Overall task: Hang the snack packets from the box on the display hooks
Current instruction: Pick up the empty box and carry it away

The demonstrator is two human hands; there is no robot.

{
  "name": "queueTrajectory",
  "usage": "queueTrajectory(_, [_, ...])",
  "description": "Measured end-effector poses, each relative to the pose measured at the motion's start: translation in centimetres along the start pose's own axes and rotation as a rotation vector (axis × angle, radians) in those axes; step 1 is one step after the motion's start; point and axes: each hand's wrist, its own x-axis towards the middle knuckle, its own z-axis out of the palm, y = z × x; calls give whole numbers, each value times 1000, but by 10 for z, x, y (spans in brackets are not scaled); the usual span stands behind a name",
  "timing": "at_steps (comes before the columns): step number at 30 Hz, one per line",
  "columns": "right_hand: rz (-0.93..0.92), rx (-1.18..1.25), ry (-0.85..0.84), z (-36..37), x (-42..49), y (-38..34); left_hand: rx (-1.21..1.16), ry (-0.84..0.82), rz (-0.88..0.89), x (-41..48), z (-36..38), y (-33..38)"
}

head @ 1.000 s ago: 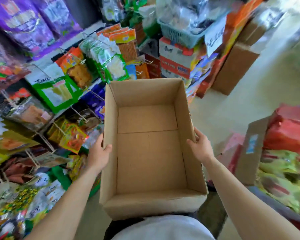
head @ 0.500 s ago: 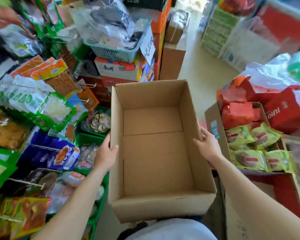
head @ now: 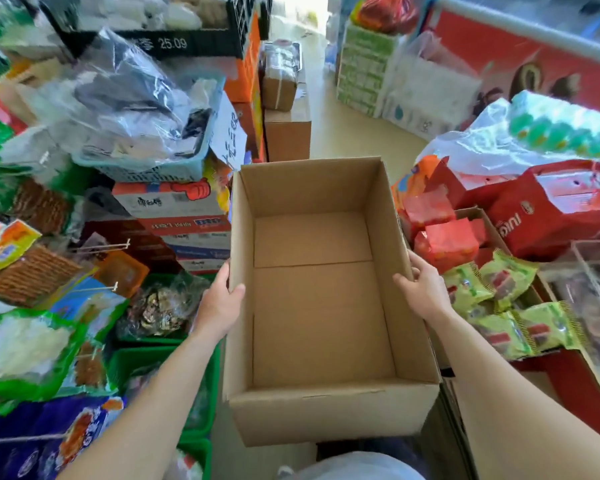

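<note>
An open brown cardboard box (head: 321, 415) with nothing inside hangs in front of me, held between both hands. My left hand (head: 219, 304) grips its left wall, thumb hooked over the rim. On the opposite wall my right hand (head: 421, 287) grips the same way, thumb inside. Snack packets (head: 25, 348) hang on display hooks (head: 99, 289) at the left; one hook (head: 101, 247) above sticks out bare.
A second carton (head: 492, 233) at the right holds red and green snack packets (head: 506, 306). Stacked cartons (head: 286, 129) and a blue basket (head: 146, 169) of bags crowd the far left. Green crates (head: 129, 362) sit low on the left. A floor aisle (head: 347, 133) runs ahead.
The view has swung right, away from the hook display toward the aisle and the right-hand carton. Both hands keep the same grip on the box.
</note>
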Motion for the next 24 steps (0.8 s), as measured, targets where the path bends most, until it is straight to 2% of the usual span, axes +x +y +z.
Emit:
queueTrajectory(11, [25, 105, 11, -24, 195, -32, 92, 71, 29, 153, 30, 130])
queueTrajectory(24, [69, 91, 37, -16, 361, -86, 75, 10, 89, 330, 39, 193])
